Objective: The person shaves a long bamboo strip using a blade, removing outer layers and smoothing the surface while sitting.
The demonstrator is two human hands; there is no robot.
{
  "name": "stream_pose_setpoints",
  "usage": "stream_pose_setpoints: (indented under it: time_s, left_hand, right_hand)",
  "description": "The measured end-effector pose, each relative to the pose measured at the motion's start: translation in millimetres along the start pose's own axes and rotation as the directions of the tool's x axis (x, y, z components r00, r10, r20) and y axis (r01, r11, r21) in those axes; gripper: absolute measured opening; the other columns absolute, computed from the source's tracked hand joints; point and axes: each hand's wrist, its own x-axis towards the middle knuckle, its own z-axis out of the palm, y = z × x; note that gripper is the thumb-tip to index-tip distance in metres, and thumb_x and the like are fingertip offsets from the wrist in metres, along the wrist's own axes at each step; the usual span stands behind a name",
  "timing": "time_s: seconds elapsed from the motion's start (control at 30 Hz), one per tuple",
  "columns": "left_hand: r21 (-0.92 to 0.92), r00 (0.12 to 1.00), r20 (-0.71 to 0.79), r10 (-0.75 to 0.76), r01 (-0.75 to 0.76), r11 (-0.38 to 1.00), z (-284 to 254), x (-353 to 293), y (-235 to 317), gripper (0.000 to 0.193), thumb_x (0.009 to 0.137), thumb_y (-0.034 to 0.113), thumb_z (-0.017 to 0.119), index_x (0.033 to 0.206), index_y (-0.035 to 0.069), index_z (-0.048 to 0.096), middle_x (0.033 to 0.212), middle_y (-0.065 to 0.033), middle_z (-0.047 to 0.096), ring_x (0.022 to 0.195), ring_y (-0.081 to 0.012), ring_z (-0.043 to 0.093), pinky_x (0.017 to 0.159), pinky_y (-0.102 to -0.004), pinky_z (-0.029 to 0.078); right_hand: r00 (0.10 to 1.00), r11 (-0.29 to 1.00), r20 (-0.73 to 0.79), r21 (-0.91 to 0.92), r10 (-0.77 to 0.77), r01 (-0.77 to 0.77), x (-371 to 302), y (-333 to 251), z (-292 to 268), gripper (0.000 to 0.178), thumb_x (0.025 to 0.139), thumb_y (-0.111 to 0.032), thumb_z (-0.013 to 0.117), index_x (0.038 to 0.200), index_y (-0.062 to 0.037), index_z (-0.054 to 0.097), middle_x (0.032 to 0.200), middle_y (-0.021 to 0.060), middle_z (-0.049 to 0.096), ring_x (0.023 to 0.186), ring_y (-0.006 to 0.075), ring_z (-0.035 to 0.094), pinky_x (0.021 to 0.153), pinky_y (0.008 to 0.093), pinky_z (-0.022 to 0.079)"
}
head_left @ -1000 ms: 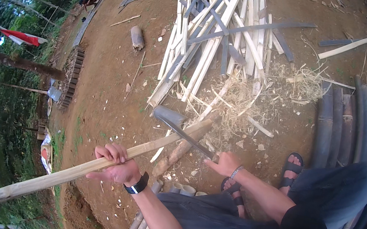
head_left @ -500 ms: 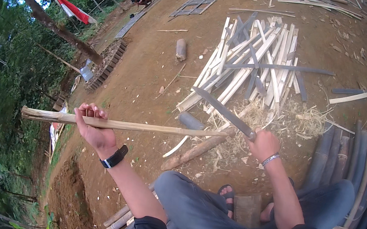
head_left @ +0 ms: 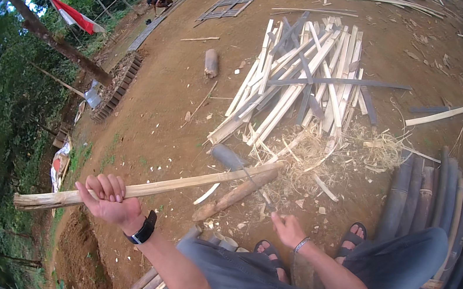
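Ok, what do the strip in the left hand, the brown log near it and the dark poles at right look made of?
Strip: probably split bamboo, pale and raw, with lengthwise grain. Log: likely wood, rough and bare-looking, judging by its mottled brown surface. Poles: apparently bamboo, fairly smooth, with ringed joints.

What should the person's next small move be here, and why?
Probably a light stroke of the knife along the split bamboo strip: the right hand grips the knife, its blurred blade near the strip's far end, while the left hand holds the strip, and curly shavings lie beyond. Whether the blade touches the strip is too blurred to tell.
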Motion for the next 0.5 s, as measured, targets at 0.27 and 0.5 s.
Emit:
stream_pose_setpoints:
  time_s: [0.27,0.5]
  left_hand:
    - [0.104,0.994,-0.034,0.103,-0.099,0.990,-9.6,-11.2,-28.5,0.058,0.091,0.067,0.029,0.068,0.014,0.028,0.051,0.0033,0.025,0.041,-0.0060,0.024,0.038,-0.0198,0.020]
    - [0.105,0.999,-0.006,0.051,-0.050,0.993,-13.3,-16.5,-32.9,0.059,0.088,0.071,0.027,0.068,0.015,0.025,0.049,0.0036,0.025,0.039,-0.0054,0.021,0.039,-0.0188,0.017]
  right_hand:
    - [0.984,0.987,0.135,-0.124,0.120,-0.103,13.3,-20.5,16.6,0.072,0.090,-0.057,0.043,0.061,0.0080,0.055,0.049,0.0160,0.058,0.054,0.0319,0.064,0.057,0.0419,0.051]
    - [0.997,0.995,0.077,-0.098,0.010,-0.002,24.5,-23.0,42.6,0.067,0.093,-0.056,0.039,0.066,0.0026,0.059,0.051,0.0199,0.052,0.056,0.0354,0.060,0.056,0.0465,0.045]
